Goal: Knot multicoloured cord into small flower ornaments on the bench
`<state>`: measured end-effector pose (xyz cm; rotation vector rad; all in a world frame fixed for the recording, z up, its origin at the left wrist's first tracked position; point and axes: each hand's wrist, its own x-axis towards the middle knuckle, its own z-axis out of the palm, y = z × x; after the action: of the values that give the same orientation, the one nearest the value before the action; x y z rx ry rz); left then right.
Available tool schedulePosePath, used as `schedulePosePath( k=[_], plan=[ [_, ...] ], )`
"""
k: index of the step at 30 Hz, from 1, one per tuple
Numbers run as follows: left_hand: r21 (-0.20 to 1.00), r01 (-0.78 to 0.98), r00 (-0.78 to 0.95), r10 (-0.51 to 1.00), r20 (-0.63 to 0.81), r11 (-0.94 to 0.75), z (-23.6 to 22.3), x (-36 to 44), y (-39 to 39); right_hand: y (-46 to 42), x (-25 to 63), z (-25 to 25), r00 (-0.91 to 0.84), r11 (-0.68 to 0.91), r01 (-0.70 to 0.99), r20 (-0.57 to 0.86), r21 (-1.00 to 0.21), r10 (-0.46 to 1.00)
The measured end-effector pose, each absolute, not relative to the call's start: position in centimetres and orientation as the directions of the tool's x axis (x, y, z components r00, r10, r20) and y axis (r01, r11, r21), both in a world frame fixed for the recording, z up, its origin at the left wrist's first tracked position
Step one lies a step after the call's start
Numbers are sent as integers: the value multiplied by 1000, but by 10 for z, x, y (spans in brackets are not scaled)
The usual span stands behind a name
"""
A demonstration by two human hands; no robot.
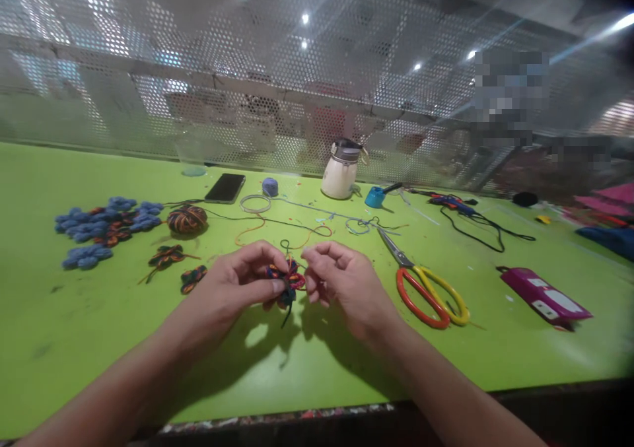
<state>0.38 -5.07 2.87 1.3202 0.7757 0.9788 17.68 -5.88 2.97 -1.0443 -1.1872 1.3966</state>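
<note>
My left hand (247, 278) pinches a small multicoloured yarn flower (290, 282), dark with red and orange petals, between thumb and fingers above the table. A dark loop of yarn stands up from its top, and a tail hangs below. Close at the flower's right edge, my right hand (339, 282) has its fingers pressed together; what they grip, if anything, is hidden. To the left lie two dark-and-orange yarn pieces, a larger flower (167, 257) and a smaller one (193, 278). Behind them rests a ball of variegated yarn (187, 219), its strand running across the table.
Blue yarn flowers (94, 222) cluster at the left. A phone (225, 188), a blue yarn ball (270, 186) and a white jug (340, 170) stand farther back. Right of my hands lie scissors (421, 288), a glue gun (453, 204) and a purple power strip (545, 295). A perforated screen (277, 97) borders the table.
</note>
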Motion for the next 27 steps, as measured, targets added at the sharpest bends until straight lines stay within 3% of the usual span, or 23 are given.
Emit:
schedulePosePath(
  k=[5, 9, 13, 16, 20, 23, 27],
  plan=[
    [993, -109, 416, 906, 82, -39, 28, 2, -48, -68, 181, 36, -107, 258, -41, 261, -965, 959],
    [995, -94, 473, 877, 83, -43, 26, 1, -47, -74, 182, 37, -182, 436, 157, 408, -886, 895],
    [996, -88, 486, 871, 70, -31, 27, 2, -46, -75, 185, 36, -365, 653, 360, 543, -666, 756],
    [998, -43, 484, 873, 59, -44, 28, 3, -46, -74, 188, 35, -551, 784, 446, 558, -432, 621],
    [998, -13, 479, 876, 53, -53, 27, 2, -45, -73, 188, 30, -650, 831, 527, 546, -177, 529],
    [999, 0, 479, 877, 45, -51, 26, 2, -44, -71, 186, 27, -649, 855, 475, 574, -206, 499],
    [998, 32, 474, 880, 34, -55, 27, 5, -44, -72, 184, 32, -517, 831, 307, 651, -464, 555]
  ],
)
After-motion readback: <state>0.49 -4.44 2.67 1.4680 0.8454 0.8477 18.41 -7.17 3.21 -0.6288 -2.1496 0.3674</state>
